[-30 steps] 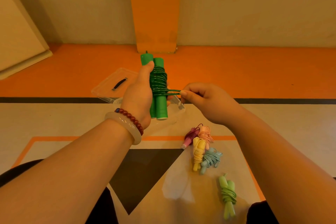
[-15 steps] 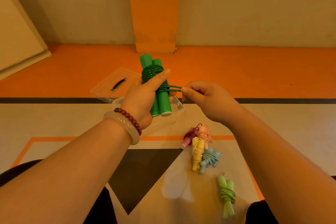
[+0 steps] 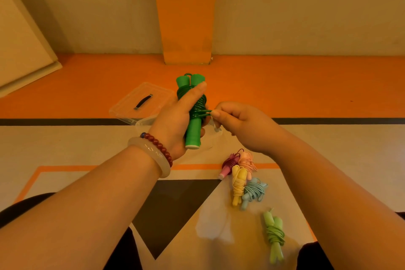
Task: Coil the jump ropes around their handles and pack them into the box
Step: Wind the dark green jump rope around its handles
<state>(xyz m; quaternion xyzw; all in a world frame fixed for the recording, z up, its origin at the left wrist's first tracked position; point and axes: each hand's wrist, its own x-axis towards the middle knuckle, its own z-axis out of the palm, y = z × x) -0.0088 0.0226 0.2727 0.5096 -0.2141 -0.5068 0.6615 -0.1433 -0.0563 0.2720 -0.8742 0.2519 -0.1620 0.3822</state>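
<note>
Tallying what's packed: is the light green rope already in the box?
No, the light green rope lies coiled on the floor, well apart from the box.

The green jump rope [image 3: 194, 129] stood nearly upright in the left hand [image 3: 173, 123], its two handles side by side, the cord wound tightly round their upper half. The right hand [image 3: 238, 125] pinched a short loop of cord just beside the coil. The clear box [image 3: 140, 124] sat beyond the left hand, partly hidden by it. Below the right hand lay a maroon rope [image 3: 229, 165], pink rope [image 3: 246, 160], yellow rope [image 3: 237, 184] and blue rope [image 3: 253, 192], all coiled and touching, with a pale green rope [image 3: 274, 234] apart
</note>
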